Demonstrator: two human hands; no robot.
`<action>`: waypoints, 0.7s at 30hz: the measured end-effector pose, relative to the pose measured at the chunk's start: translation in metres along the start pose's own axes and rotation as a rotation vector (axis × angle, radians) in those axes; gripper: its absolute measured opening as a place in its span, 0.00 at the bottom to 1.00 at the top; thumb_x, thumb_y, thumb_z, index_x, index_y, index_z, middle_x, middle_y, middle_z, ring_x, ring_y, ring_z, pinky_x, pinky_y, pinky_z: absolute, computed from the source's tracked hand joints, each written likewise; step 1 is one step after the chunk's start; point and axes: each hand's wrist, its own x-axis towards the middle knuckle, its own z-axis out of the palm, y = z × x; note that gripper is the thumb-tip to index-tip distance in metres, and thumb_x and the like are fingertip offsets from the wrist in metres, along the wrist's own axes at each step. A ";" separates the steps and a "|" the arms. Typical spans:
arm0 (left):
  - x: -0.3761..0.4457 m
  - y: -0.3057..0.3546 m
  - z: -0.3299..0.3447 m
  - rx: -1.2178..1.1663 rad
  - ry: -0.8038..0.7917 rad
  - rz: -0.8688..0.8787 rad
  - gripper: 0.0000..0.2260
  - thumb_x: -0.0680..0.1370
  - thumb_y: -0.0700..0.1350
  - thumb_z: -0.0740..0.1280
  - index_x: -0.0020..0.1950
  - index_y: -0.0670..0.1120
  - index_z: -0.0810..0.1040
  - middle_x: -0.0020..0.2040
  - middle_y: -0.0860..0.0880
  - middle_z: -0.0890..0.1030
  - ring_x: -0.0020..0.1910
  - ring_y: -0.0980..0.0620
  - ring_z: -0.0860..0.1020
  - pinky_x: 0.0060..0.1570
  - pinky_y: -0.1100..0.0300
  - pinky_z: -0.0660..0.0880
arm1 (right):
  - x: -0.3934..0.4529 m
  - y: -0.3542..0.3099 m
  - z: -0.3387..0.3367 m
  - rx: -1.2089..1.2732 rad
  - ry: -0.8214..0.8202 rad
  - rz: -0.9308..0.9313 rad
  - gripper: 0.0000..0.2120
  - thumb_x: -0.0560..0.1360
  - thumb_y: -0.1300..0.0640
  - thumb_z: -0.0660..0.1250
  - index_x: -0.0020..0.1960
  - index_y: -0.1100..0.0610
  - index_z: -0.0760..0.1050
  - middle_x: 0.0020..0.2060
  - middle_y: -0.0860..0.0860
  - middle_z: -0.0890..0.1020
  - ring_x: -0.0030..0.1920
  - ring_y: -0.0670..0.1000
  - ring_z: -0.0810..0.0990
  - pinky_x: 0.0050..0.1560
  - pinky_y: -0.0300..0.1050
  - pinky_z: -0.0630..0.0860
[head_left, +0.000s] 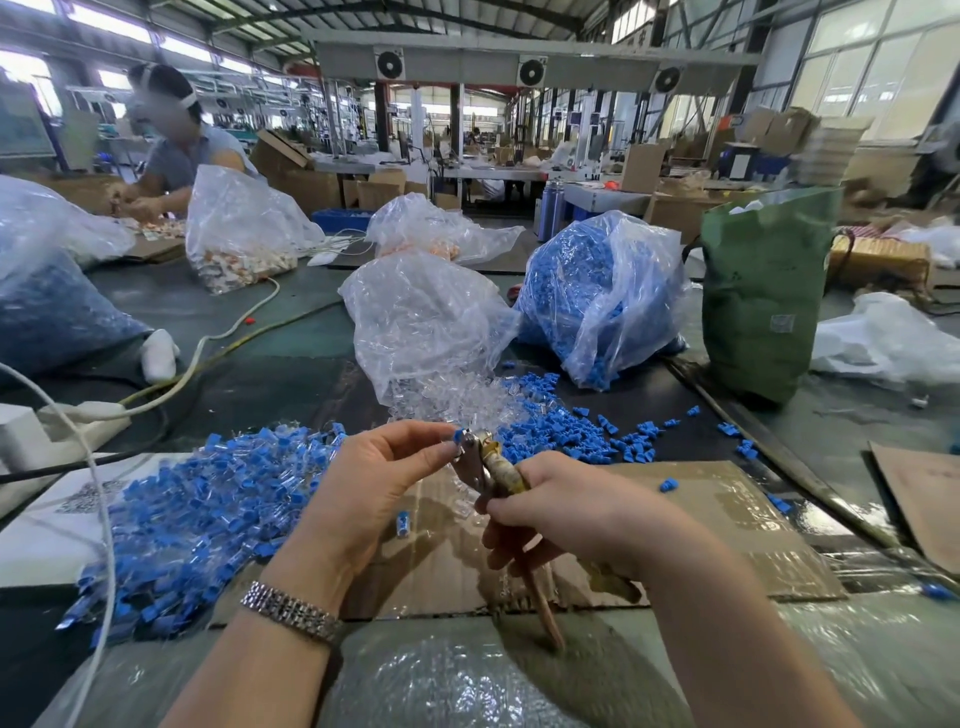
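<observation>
From the head view, the only one I have, the left hand (374, 478) pinches a small blue cap (457, 435) between thumb and fingertips, its other fingers loosely curled. It holds the cap right at the nose of the pliers (501, 467), just above the middle of the picture. The right hand (561, 512) is wrapped round the taped handles with its fingers curled, and one handle sticks out toward 6 o'clock. My main worry is the left fingertips: they look to be touching the metal nose, so a squeeze made before they draw back could nip them. The cap is tiny and held only at its edge. If it goes in crooked, I judge it could be crushed, or spring out and vanish among the loose blue caps (561, 431) at 1 o'clock of the hands or the heap (208, 509) of blue-and-clear pieces at 9 o'clock. I cannot tell whether a clear plug already sits in the cap. A wide reach could also tip the clear bag (431, 332) at 12 o'clock and spill more onto the cardboard (727, 519).
</observation>
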 end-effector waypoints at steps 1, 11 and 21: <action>0.000 0.000 0.001 0.016 0.002 0.009 0.10 0.69 0.46 0.76 0.49 0.52 0.88 0.50 0.48 0.88 0.54 0.53 0.85 0.57 0.59 0.76 | 0.000 0.000 0.001 -0.001 -0.001 0.000 0.08 0.82 0.61 0.61 0.46 0.62 0.75 0.40 0.57 0.84 0.42 0.55 0.85 0.54 0.60 0.82; 0.002 -0.007 0.003 0.138 0.050 0.075 0.07 0.72 0.43 0.75 0.46 0.54 0.88 0.47 0.52 0.88 0.50 0.57 0.85 0.50 0.69 0.78 | 0.016 0.010 0.023 -0.047 0.185 0.043 0.19 0.81 0.43 0.63 0.42 0.58 0.76 0.26 0.48 0.76 0.26 0.50 0.76 0.34 0.45 0.77; 0.005 -0.010 -0.008 0.721 0.501 0.106 0.07 0.76 0.40 0.73 0.49 0.53 0.82 0.47 0.54 0.82 0.48 0.54 0.79 0.53 0.54 0.78 | 0.008 0.024 -0.023 -0.343 0.425 0.161 0.19 0.79 0.39 0.64 0.42 0.54 0.73 0.36 0.50 0.79 0.35 0.50 0.77 0.36 0.47 0.73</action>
